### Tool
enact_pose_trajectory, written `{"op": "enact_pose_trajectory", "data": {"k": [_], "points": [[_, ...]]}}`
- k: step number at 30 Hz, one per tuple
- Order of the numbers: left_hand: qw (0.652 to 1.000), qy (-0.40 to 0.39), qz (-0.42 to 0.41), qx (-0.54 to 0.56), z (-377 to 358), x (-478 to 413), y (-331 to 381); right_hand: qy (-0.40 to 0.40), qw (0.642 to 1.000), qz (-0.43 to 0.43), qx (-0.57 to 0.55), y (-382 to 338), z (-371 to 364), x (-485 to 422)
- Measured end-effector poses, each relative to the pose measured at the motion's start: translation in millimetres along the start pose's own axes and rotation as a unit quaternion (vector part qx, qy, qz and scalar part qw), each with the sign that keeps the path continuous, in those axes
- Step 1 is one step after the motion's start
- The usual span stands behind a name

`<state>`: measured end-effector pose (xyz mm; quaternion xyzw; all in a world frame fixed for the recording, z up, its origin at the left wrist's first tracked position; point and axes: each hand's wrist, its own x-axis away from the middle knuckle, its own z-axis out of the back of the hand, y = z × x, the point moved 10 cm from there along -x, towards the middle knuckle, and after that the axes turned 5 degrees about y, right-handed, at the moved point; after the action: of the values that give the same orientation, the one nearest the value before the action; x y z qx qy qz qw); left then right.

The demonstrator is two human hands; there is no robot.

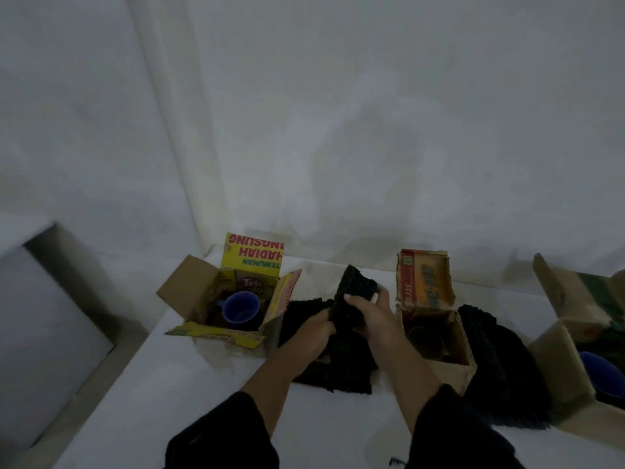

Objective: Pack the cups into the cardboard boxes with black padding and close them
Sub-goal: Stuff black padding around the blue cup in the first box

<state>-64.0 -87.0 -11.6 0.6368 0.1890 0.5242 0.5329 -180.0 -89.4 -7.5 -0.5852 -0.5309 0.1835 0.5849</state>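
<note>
Between two open boxes, both hands — left hand (316,328), right hand (367,311) — clutch one black padding piece (351,294). Left of it, the yellow box (216,330) holds a blue cup (240,308); right, the brown box (436,336) holds a dim cup. A third box (558,367) is cut off — more padding lies beside it.

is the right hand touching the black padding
Touching: the head view shows the right hand with fingers closed over the raised black padding.
</note>
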Motion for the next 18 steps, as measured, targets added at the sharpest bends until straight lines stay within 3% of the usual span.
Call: {"op": "enact_pose_trajectory", "data": {"k": [4, 11, 18], "points": [[0.997, 0.001, -0.021, -0.08, 34, 8, 19, -0.07, 0.997, 0.032, -0.003, -22, -29, 2], [0.983, 0.105, -0.084, -0.127, 138, 15, 60, -0.149, 0.982, 0.067, 0.093, -47, -92, -4], [0.954, 0.169, -0.174, -0.178, 234, 9, 98, -0.143, 0.92, 0.198, 0.305, -70, -151, -25]]}}
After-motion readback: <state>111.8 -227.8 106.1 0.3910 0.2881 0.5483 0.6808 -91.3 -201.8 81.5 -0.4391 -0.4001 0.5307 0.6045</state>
